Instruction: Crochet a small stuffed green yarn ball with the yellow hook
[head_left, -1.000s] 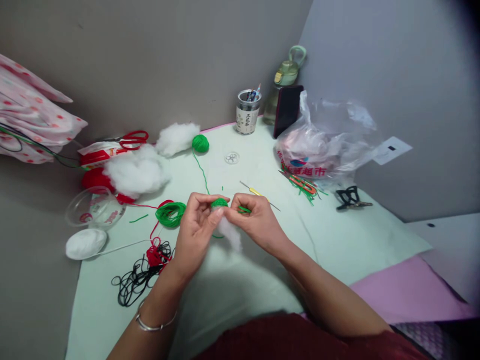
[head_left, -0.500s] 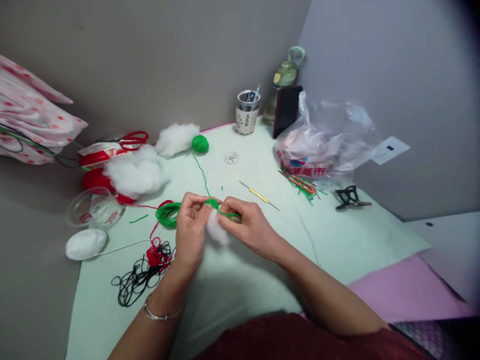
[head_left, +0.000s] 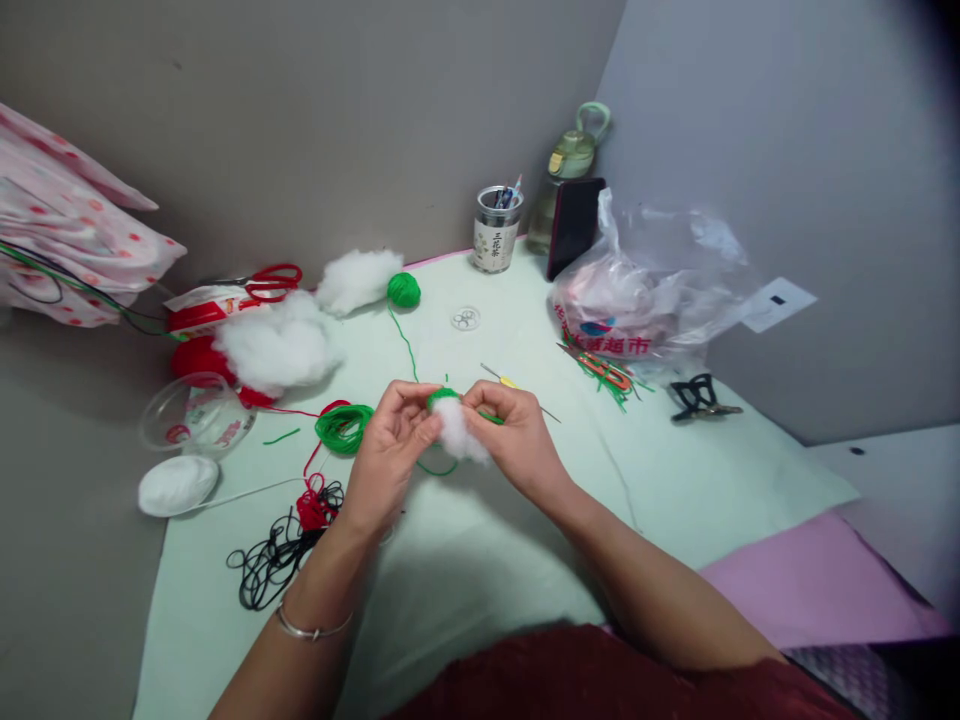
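Note:
Between my two hands is a small green crocheted piece [head_left: 444,396] with a tuft of white stuffing [head_left: 459,430] bulging from it toward me. My left hand [head_left: 394,440] pinches its left side, thumb against the stuffing. On the other side my right hand [head_left: 517,430] grips the piece with thumb and fingertips, and a bit of green yarn shows by those fingers. A loop of green yarn hangs below. Just left of my left hand lies a green yarn coil [head_left: 345,428]. Partly behind my right hand is a yellow-handled crochet hook [head_left: 510,382].
Piles of white stuffing [head_left: 277,345], a green yarn ball [head_left: 404,290] and red scissors [head_left: 274,283] lie back left. Tangled black cord [head_left: 262,570] is front left. A pen tin [head_left: 495,235], a plastic bag [head_left: 645,290], an orange cutter [head_left: 607,372] and a black clip [head_left: 701,397] stand right.
Both hands have shifted slightly right with the green piece. It has turned so more white stuffing faces me, and a green yarn loop now shows below.

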